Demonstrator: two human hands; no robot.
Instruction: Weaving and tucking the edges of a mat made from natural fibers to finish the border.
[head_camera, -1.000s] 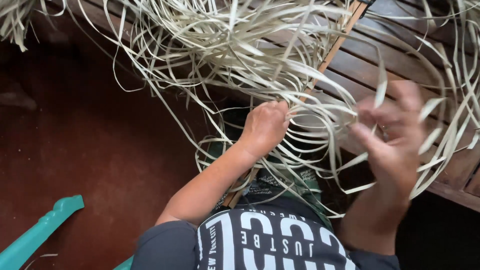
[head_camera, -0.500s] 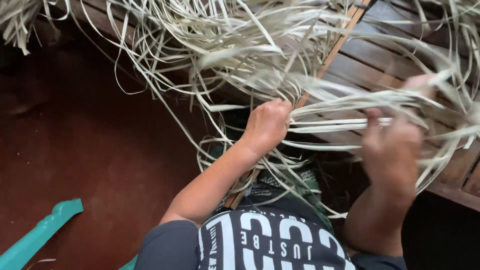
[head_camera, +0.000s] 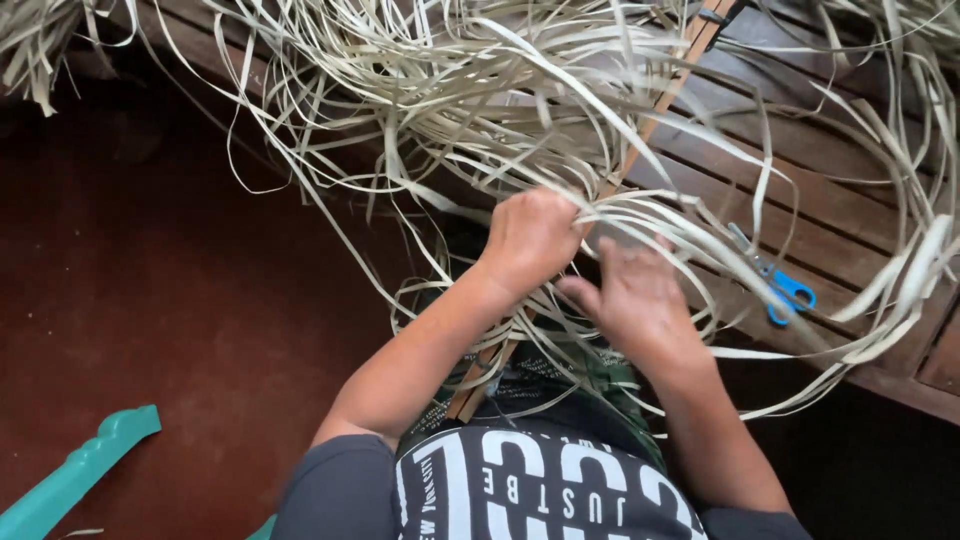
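Right hand back in at the strips, left fist gripping the bundle

I see the left hand (head_camera: 530, 240) clenched on a gathered bundle of pale strips (head_camera: 480, 90) at the middle of the view, just where it sat half a second ago. The right hand (head_camera: 635, 300) has come in from about 3 o'clock, where it was raised and tangled in the loops, and now lies low just beside the left, fingers loosely spread over the strands; I cannot tell whether it grips any. The loose loops have dropped away toward 3 o'clock, uncovering blue-handled scissors (head_camera: 780, 290) on the slatted wooden bench (head_camera: 840, 200). A thin wooden stick (head_camera: 650, 125) runs from 1 o'clock down under the left fist. I judge the right hand is closing in to sort the strands held there.
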